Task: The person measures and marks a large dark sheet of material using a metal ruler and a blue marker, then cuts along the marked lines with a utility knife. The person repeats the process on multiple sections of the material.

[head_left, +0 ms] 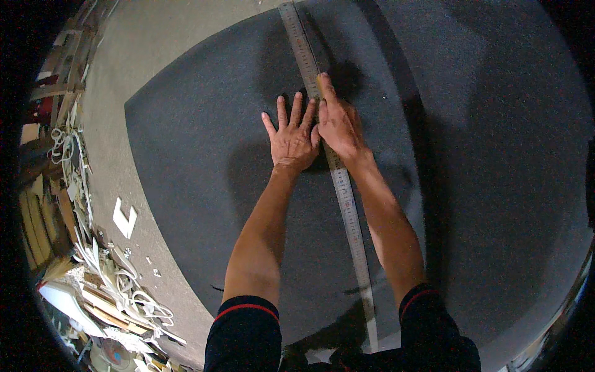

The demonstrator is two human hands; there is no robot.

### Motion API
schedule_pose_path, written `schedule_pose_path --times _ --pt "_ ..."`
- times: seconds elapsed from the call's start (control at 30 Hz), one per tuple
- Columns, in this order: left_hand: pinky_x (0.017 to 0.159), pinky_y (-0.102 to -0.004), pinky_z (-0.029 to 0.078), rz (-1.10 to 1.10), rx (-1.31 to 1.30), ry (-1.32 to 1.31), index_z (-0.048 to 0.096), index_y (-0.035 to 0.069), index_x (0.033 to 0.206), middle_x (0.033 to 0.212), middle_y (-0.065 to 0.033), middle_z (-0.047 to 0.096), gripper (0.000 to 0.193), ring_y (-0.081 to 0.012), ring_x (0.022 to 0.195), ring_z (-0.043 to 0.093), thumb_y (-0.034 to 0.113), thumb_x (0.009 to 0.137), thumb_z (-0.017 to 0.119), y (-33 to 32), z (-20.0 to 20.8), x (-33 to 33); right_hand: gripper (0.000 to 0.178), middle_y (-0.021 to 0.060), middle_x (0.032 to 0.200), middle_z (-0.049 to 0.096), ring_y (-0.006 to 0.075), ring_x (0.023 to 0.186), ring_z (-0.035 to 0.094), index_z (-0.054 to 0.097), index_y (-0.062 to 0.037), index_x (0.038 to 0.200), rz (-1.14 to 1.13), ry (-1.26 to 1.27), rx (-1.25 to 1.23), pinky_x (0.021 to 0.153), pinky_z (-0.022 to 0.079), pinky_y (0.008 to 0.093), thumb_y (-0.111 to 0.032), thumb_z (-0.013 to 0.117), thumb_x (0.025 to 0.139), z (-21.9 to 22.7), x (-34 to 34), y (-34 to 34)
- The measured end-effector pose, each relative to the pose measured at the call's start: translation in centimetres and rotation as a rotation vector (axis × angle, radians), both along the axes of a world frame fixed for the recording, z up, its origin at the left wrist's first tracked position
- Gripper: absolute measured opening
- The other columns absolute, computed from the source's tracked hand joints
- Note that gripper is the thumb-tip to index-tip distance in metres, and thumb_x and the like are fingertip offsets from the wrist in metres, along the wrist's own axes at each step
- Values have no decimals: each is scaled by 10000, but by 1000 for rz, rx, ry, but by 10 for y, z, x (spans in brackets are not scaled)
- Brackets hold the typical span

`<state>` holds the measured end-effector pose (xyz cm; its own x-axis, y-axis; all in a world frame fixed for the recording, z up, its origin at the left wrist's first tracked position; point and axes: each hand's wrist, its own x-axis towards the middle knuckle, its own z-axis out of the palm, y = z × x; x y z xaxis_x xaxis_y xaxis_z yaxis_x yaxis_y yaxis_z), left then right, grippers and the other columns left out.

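A long metal ruler (351,217) lies across a dark grey sheet of material (204,149), running from the far edge down toward me. My left hand (294,137) is pressed flat with fingers spread on the sheet, its thumb side against the ruler. Just right of it, my right hand (339,127) is closed at the ruler, with the index finger stretched forward along it. A small yellowish piece shows beneath that finger, but what the hand grips is mostly hidden. The two hands touch or nearly touch at the left thumb.
A second dark sheet (508,186) spreads on the right, beyond a dark band. Concrete floor (105,124) borders the sheet at left, with a white angular offcut (125,217) on it. Tangled white strips (118,273), boards and scraps are piled along the left side.
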<state>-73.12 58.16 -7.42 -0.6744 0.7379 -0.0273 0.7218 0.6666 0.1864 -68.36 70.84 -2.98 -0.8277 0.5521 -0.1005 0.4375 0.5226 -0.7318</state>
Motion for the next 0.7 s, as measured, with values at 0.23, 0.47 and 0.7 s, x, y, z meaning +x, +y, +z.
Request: schedule_pose_path --times 0.23,0.47,0.7 --pt "1166 -725 44 9 -4 -12 363 247 1561 1674 -43 217 603 -383 1546 110 372 984 481 4 3 2 583 229 1392 563 477 1137 604 331 -124 1546 4 -29 -26 963 497 524 -100 497 987 -5 5 7" --pt "1177 -707 60 23 -19 -7 362 247 1561 1675 -40 209 600 -377 1547 109 358 987 496 5 8 1 578 234 1393 560 474 1160 595 333 -130 1549 5 -30 -28 975 496 516 -107 496 994 -4 6 8" --pt "1175 -710 65 22 4 -10 366 244 1559 1674 -40 213 607 -377 1545 114 368 982 506 7 6 0 566 206 1462 509 447 1240 556 341 -122 1546 29 -21 -50 1034 472 486 -109 490 1000 -4 8 11"
